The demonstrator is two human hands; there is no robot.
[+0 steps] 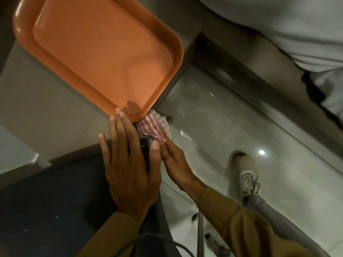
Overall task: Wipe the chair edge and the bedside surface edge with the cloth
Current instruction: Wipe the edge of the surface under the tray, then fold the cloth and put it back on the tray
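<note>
The right hand's fingers [168, 145] pinch the red-checked cloth [154, 127], bunched just beyond them at the bench [55, 112] corner, under the orange tray [104, 52] rim; the left hand [128, 167] lies flat, fingers extended, holding nothing, on the dark chair [55, 197] edge; the bench edge probably runs away up-right, so the right hand is nearer.

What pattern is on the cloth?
Red-and-white checks on the cloth, seen in the head view.
</note>
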